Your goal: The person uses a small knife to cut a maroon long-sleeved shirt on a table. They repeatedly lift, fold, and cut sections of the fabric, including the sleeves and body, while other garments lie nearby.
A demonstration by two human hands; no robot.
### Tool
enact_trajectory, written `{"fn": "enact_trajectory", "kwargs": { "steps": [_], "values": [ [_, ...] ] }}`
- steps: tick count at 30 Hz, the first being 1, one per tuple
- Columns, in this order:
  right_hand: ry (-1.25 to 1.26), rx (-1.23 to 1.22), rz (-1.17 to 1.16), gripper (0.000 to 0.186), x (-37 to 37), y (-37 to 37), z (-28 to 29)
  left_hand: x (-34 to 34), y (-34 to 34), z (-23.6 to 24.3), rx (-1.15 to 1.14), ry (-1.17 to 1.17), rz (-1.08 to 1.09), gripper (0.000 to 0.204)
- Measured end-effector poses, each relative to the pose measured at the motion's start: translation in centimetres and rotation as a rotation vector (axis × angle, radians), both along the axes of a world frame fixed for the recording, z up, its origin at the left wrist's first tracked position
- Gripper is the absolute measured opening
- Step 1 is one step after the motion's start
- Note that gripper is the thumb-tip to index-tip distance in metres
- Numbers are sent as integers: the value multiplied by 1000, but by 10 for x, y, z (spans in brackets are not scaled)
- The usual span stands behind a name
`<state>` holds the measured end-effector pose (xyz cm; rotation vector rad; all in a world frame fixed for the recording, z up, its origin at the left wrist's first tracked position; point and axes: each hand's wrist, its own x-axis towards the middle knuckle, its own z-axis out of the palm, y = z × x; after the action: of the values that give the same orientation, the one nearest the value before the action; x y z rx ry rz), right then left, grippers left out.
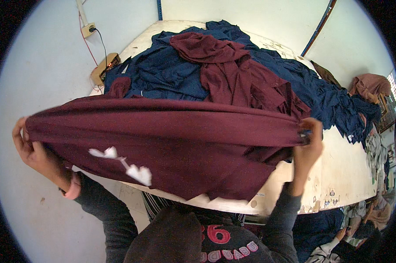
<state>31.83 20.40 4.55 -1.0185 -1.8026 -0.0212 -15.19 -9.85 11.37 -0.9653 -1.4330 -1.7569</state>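
Note:
A maroon garment (176,127) is stretched wide between my hands, over the near side of the table (329,166). My left hand (27,142) is closed on its left end, beyond the table's edge. My right hand (311,138) grips the other end; a small dark thing shows between those fingers, too blurred to name. White blurred shapes (121,164) show on the lower left part of the cloth; whether they are printed or loose I cannot tell. The garment's lower edge hangs towards me, near the front edge of the table.
Behind lies a heap of navy garments (163,74), with another maroon garment (224,65) on top. A brown box-like thing (105,68) with a cable sits at the left, by a wall socket (88,30). More cloth (375,153) piles up beyond the table's right edge.

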Motion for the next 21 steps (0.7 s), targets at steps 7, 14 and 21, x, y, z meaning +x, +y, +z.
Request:
{"fn": "enact_trajectory", "kwargs": {
  "steps": [7, 14, 21],
  "values": [
    [442, -263, 371, 23, 152, 45, 64, -48, 10, 15, -585, -280, -227, 27],
    [-424, -375, -145, 26, 101, 82, 15, -41, 85, -75, -1356, -387, -648, 25],
    [-234, -383, 404, 12, -15, 28, -8, -23, 90, -79, -1415, -390, -676, 26]
  ]
}}
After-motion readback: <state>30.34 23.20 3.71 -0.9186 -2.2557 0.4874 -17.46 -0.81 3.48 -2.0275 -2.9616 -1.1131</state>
